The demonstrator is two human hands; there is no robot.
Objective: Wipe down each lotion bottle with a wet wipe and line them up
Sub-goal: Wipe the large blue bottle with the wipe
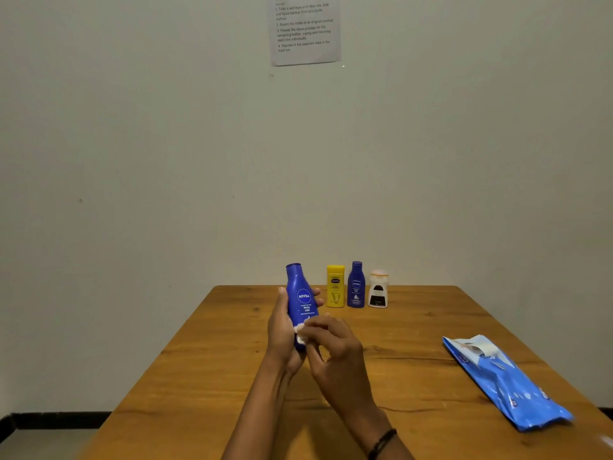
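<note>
Hands meet above the middle of the counter, and between them is the big blue bottle. The left hand is curled round its lower half from the left side, and its fingertips show on the far side. The right hand pinches a small white wet wipe and presses it on the bottle low down, near the bottom. The bottle points up, cap on top, and leans a little to the left. Its long side runs up and down, so I think the wipe would have to go upward to rub the rest. Behind it, near the wall, three more bottles stand in a row: a yellow bottle, a small blue bottle and a white bottle. The free spot looks to be just left of the yellow one, so the left hand is nearer to it. A blue pack of wipes lies flat on the right side of the brown wooden counter. The wall is plain and pale, with a sheet of paper stuck up high.
</note>
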